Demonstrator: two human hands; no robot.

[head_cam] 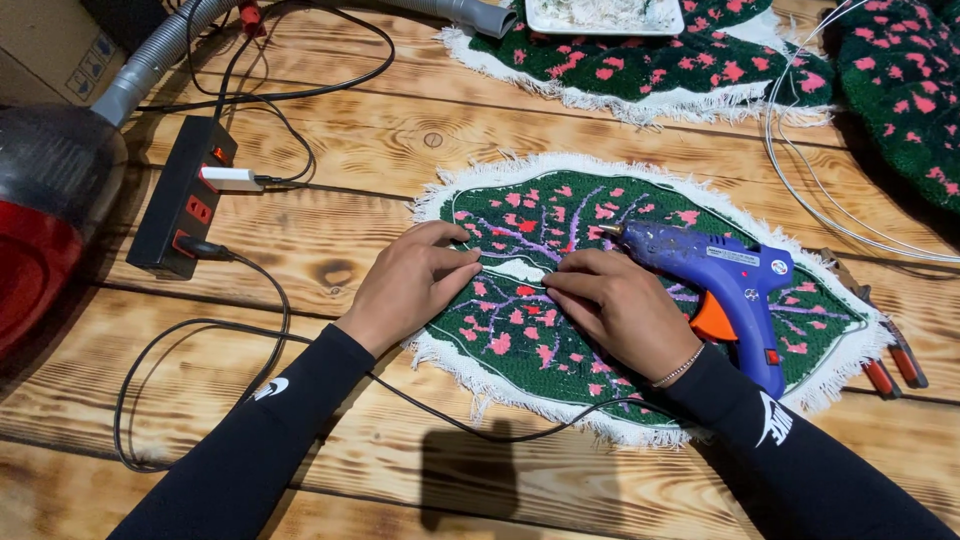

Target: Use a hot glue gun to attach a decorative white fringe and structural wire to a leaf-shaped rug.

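So the dark green oval tufted mat with pink blossoms, purple branches and a white fringe point(640, 300) lies flat in the middle of the scorched wooden plank table point(380, 150), and both hands are resting on it. The left hand point(412, 282) sits on the mat's left edge, fingers point(455, 262) held together and pressed flat, pointing toward the middle. The right hand point(620, 305) is just beside it, fingertips almost meeting the left ones, fingers close together and pushing down on the pile, not pinching anything. Right behind the right hand a blue hot glue gun with an orange trigger point(730, 290) stands on the mat, nozzle aimed left toward the centre. Its black cord point(240, 330) loops across the table to a black power strip with red switches point(185, 195) on the left. Red-handled pliers point(890, 360) lie just off the mat's right fringe. Further back is a second green and pink mat point(690, 60) with a white tray point(600, 15) on it, and a red vacuum cleaner with a grey hose point(50, 200) sits at far left.
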